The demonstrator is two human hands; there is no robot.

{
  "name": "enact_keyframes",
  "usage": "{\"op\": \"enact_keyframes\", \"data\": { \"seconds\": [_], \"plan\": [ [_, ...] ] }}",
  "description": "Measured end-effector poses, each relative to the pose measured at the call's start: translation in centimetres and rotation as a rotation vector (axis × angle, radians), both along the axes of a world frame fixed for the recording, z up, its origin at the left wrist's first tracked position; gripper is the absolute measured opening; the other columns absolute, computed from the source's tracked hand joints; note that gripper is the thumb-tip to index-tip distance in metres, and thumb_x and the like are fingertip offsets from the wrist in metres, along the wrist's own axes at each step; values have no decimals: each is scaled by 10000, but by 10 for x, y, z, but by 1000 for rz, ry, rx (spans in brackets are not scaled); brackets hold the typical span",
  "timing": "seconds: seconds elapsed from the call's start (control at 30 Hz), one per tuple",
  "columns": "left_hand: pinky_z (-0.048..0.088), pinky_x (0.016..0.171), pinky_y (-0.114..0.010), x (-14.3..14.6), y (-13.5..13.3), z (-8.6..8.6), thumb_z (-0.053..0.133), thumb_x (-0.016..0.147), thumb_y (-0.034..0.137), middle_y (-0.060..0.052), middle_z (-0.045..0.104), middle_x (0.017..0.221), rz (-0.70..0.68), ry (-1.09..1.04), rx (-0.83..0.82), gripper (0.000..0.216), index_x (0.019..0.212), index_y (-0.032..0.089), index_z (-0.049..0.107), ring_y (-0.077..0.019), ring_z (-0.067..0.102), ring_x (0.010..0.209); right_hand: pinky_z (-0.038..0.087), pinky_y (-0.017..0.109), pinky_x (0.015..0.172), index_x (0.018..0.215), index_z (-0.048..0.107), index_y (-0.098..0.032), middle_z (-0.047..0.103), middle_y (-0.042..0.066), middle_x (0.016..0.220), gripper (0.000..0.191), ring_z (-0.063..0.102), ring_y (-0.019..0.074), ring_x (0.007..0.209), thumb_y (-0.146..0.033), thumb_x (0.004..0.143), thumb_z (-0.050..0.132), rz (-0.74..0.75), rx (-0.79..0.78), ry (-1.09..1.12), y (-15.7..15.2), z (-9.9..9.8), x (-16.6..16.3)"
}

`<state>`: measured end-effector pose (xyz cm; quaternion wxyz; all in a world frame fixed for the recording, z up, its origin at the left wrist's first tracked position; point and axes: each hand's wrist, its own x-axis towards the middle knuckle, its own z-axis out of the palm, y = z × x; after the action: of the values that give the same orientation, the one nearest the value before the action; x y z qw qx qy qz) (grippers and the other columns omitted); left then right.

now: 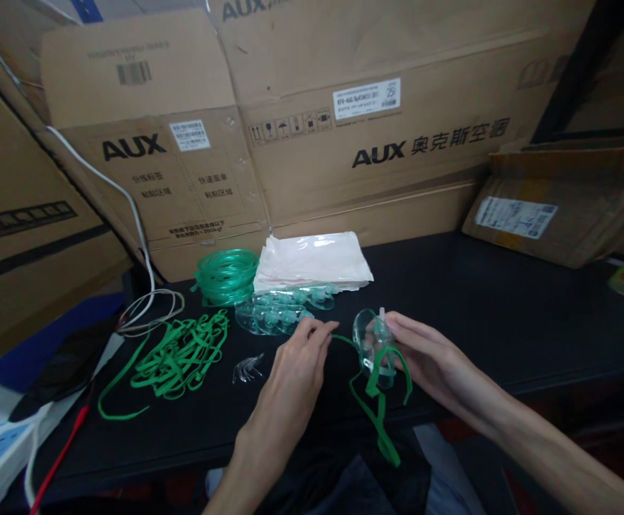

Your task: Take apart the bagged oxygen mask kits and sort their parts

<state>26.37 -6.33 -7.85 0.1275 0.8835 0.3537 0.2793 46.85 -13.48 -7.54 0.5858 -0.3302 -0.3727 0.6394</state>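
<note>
A clear oxygen mask [375,340] is held upright above the front of the table by my right hand [422,350], whose fingers wrap its right side. One end of a green elastic strap [379,422] is pinched in my left hand [306,350], just left of the mask. The strap runs to the mask, loops over its front and hangs below the table edge. Left of my left hand lie several thin clear or metallic strips [247,368]. Behind it sit several more clear masks [272,316], nested in rows.
A tangle of green straps [180,357] lies on the black table [451,307] at left. Coiled green tubing [227,275] and a stack of white packets [315,261] stand behind. Large cartons [312,164] wall the back; a smaller box [553,214] is at right. Cables and a power strip [6,447] are at left.
</note>
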Motion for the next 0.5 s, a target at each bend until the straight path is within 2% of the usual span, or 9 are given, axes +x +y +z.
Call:
{"op": "enact_keyframes", "data": {
  "seconds": [0.13,0.37,0.5],
  "plan": [
    [565,805,-248,0,1,-4,506,996,83,-40,651,1095,-38,-74,3,289,1162,226,693,-160,706,924,515,259,834,987,740,-216,724,18,988,157,666,140,842,-330,986,633,-33,-2,34,0,-2,1],
    [543,869,-210,-2,-4,4,648,919,52,8,754,964,-57,-374,66,197,988,210,743,-130,718,892,518,283,830,959,721,-207,719,26,967,170,665,153,828,-350,984,632,-64,-5,11,2,-2,-1],
    [553,822,-193,-3,-7,8,711,886,84,26,793,933,-45,-460,-13,163,958,219,768,-128,740,854,504,276,836,943,704,-211,703,26,992,178,649,157,876,-373,980,638,-68,-5,-40,1,-3,-2]
  ]
}}
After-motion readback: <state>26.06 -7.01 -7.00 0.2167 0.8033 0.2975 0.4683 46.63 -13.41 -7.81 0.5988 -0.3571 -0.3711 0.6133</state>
